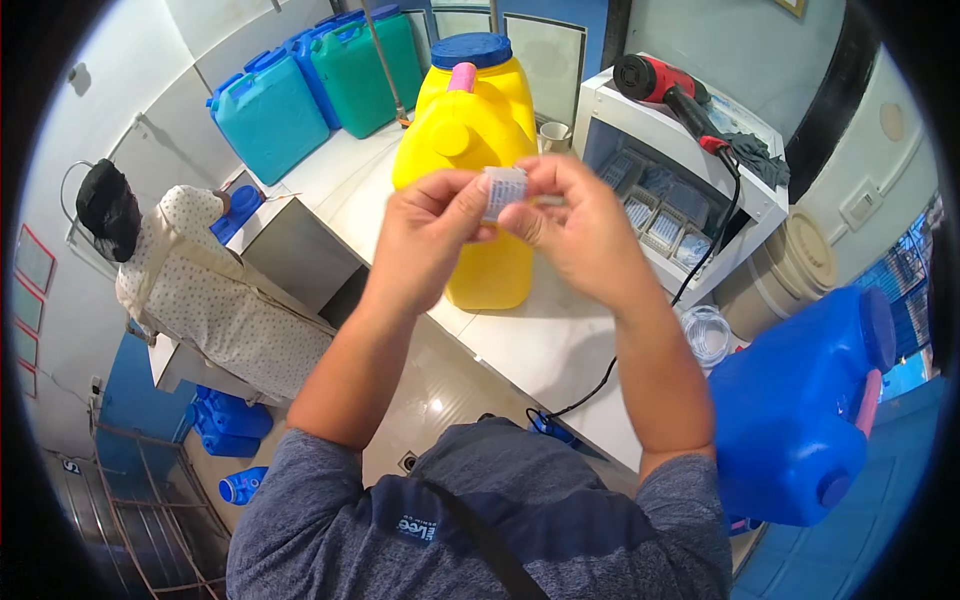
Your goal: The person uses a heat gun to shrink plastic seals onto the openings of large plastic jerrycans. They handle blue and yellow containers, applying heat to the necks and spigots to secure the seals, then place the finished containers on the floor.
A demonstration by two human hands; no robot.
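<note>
A small, flat piece of translucent plastic film (505, 195) with printed writing is pinched in front of my chest. My left hand (439, 217) grips its left side between thumb and fingers. At its right edge, the thumb and fingers of my right hand (566, 206) hold it too. Directly behind the film, a yellow plastic jerrycan (491, 277) stands upright on the white tiled counter (360, 191). It has a blue screw cap (471, 50) and a pink handle grip (463, 76). My hands hide part of its middle.
A red-and-black heat gun (660, 82) lies on a white shelf unit (757, 217) holding baskets of printed film. Its black cord (679, 289) crosses the counter. A blue jerrycan (787, 412) stands at right, teal jerrycans (270, 112) at back left. Another person (217, 300) is at left.
</note>
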